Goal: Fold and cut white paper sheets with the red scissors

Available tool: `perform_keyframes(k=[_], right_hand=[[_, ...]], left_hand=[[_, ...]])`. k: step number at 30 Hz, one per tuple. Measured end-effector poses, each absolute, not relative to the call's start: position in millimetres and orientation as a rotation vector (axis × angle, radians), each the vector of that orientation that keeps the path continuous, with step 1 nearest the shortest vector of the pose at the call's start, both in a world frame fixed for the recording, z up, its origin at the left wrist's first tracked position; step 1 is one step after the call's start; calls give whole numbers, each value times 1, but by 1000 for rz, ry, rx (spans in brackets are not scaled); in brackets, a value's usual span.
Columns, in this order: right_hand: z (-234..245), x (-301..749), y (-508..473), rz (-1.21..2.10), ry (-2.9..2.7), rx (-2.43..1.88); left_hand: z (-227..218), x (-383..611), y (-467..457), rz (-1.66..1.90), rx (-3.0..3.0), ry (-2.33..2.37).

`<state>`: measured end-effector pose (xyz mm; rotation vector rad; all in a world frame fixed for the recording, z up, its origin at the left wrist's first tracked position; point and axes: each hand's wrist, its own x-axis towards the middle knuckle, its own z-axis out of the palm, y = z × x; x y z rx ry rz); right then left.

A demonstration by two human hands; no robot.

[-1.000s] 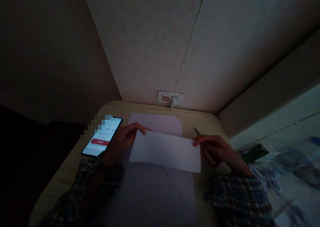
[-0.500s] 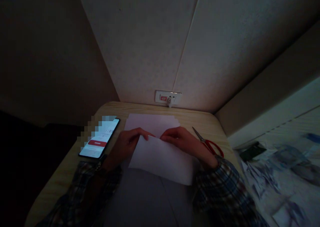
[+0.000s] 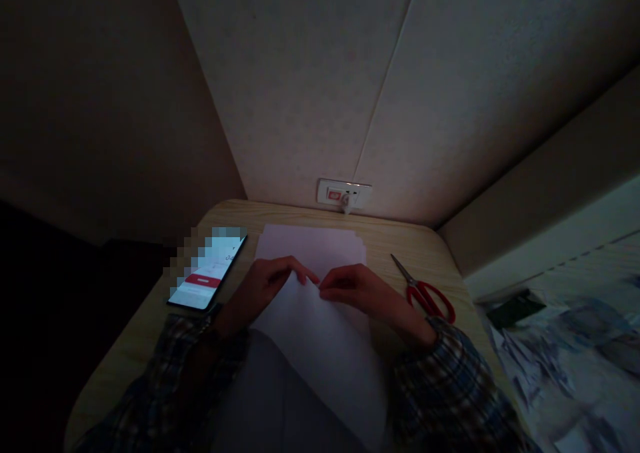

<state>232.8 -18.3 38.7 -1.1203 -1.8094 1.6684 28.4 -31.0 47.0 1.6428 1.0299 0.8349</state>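
A white sheet of paper (image 3: 320, 346) hangs tilted from my fingers, its far edge raised and its near part sloping down toward me. My left hand (image 3: 273, 280) pinches that far edge between thumb and fingers. Close beside it, my right hand (image 3: 355, 290) pinches the same edge, the two sets of fingertips almost touching. Beneath my hands lies a stack of white paper (image 3: 310, 240) on the table. To the right of my right hand rest scissors with red handles (image 3: 425, 296), blades pointing away from me.
On the left of the wooden table (image 3: 385, 233) lies a phone (image 3: 205, 276) with its screen lit. A wall socket (image 3: 345, 194) with a plug sits just behind the table. Papers and plastic bags (image 3: 575, 346) are strewn at the lower right.
The held sheet has turned, so its right side now slopes further down toward me. My right fingertips have shifted slightly along the edge. The whole view has moved a little.
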Motion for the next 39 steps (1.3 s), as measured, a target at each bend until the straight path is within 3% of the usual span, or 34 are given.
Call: perform_keyframes(k=[11, 21, 30, 39], right_hand=[[28, 229, -22, 1851, -1670, -1129], [32, 229, -25, 1692, -1818, -1272], [34, 223, -31, 1455, -2010, -1396], [36, 220, -34, 1506, -2043, -1391]], left_hand=[[43, 25, -27, 718, 1390, 899], [47, 22, -25, 773, 1117, 935], [31, 28, -19, 419, 1520, 1102], [30, 31, -18, 290, 1688, 1162]])
